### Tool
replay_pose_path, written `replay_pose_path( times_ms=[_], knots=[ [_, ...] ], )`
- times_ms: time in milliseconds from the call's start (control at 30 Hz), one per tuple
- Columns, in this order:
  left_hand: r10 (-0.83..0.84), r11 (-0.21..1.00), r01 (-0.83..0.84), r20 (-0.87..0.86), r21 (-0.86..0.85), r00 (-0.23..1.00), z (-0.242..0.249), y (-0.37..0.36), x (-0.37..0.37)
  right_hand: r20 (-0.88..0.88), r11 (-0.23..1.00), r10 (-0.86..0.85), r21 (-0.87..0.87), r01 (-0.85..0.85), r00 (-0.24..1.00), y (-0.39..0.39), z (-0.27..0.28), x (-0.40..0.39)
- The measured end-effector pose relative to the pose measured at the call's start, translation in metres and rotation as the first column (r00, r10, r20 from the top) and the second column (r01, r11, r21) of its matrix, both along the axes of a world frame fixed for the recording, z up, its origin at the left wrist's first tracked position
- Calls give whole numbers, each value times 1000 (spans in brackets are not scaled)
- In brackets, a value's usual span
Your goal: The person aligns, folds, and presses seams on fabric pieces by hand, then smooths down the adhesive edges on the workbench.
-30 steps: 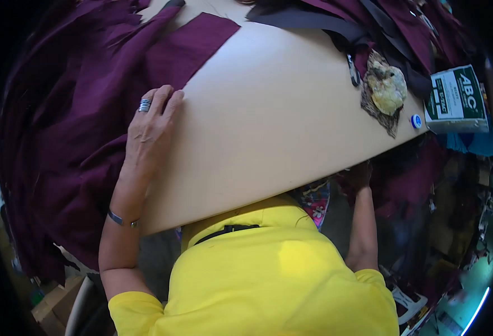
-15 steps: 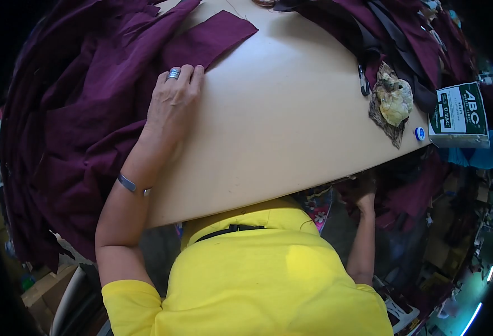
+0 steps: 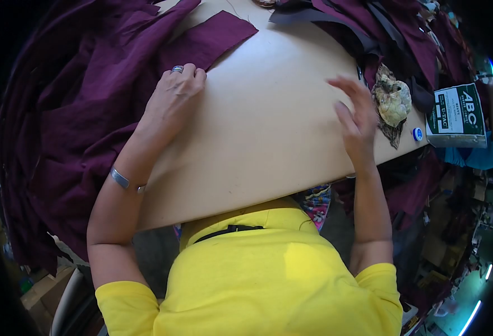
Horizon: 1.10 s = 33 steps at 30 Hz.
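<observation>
My left hand [image 3: 179,92], with a ring and a metal bracelet, is closed at the near edge of a maroon fabric piece [image 3: 210,42]. Its fingers curl over the cloth and hide the grip. Beside it, a large heap of maroon fabric [image 3: 84,112] covers the left of the table. Over the right part of the pale tabletop [image 3: 257,129] hovers my right hand [image 3: 358,115], slightly blurred. Its thumb and fingers are apart and nothing shows between them.
Right of my right hand lies a crumpled, stained yellowish-brown bundle [image 3: 393,103]. A small blue-capped item [image 3: 418,134] and a green and white ABC tin [image 3: 457,116] stand near the table's right corner. Maroon and dark grey cloth [image 3: 341,22] drapes along the far right side.
My right hand has risen from below the table's front edge to above the tabletop, its fingers spread. My left hand stays at the fabric edge, its fingers a little more curled.
</observation>
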<state>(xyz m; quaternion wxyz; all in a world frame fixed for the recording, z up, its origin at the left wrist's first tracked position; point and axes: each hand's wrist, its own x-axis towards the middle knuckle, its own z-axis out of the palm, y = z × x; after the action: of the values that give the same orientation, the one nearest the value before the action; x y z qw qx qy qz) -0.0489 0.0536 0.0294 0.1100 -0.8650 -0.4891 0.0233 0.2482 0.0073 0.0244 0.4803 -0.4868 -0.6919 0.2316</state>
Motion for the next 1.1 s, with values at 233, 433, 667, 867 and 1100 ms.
replay_pose_path(
  times_ms=[233,433,667,867,1100],
  knots=[
    [-3,991,-26,222,129,975,-18,7,-8,439,995,50,56,-83,897,100,-45,-55],
    [-77,988,30,328,148,942,-11,-1,-5,-268,552,629,-508,-662,730,32,6,-70],
    [-170,982,152,175,113,970,-13,-29,28,-194,974,6,-221,-50,981,68,-10,-28],
    [-143,987,127,170,100,975,-16,-30,32,185,983,-83,-146,111,979,65,-26,-19],
    [-156,982,132,185,136,970,-18,-29,31,477,988,-138,6,153,868,63,-33,-21]
  ],
)
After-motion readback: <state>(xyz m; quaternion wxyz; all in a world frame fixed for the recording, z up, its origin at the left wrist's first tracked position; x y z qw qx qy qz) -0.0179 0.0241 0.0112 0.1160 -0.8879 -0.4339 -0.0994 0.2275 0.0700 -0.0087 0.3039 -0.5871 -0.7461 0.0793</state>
